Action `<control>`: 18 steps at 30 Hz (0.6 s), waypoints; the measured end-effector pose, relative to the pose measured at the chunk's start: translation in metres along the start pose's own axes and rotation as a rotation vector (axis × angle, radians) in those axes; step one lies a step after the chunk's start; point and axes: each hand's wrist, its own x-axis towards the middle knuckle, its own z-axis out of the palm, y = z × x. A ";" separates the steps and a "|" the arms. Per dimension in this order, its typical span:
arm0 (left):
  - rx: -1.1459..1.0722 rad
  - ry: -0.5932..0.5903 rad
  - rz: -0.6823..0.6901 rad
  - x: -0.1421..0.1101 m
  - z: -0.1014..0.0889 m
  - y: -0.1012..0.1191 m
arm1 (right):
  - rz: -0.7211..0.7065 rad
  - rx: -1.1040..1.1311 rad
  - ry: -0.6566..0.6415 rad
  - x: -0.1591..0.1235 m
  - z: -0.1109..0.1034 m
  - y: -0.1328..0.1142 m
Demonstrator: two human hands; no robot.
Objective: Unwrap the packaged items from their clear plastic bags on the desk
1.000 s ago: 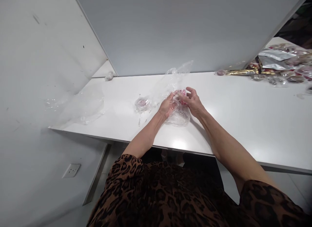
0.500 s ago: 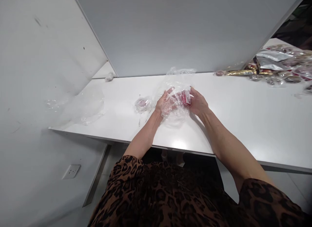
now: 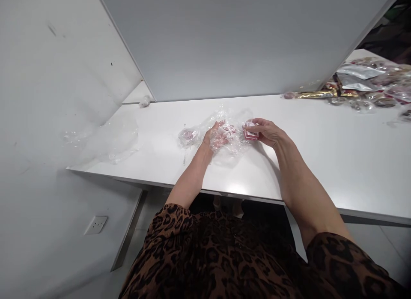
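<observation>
A crumpled clear plastic bag [image 3: 236, 151] lies on the white counter in front of me, bunched over my left hand [image 3: 216, 136]. Through the film its fingers show blurred, gripping the bag; pinkish-red patches show there too. At the bag's right side, my right hand [image 3: 268, 132] pinches a small red-and-white packet [image 3: 251, 131] between thumb and fingers. The packet touches or sits just beside the film; I cannot tell which. Left of my left hand lies a small clear-wrapped pinkish item [image 3: 188, 136].
Another clear plastic bag [image 3: 117, 138] rests at the counter's left end by the wall. A small wrapped piece [image 3: 144, 102] is near the grey panel [image 3: 224, 46] behind. On the right, silver pouches [image 3: 359, 78], a gold packet [image 3: 316, 94] and several wrapped items form a pile.
My right hand has drawn the red-and-white packet slightly right, its fingers now over the top of it. The bag has sunk lower and flattened. My left hand stays nearly in place.
</observation>
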 end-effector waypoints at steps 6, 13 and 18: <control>0.017 -0.036 0.051 -0.004 0.009 -0.005 | -0.048 -0.166 -0.006 -0.003 -0.013 -0.004; -0.004 -0.127 -0.005 -0.007 0.022 -0.001 | -0.239 -0.172 0.147 0.003 -0.013 -0.003; 0.018 -0.215 -0.005 -0.014 0.026 -0.002 | -0.459 -0.087 0.209 0.000 -0.003 -0.007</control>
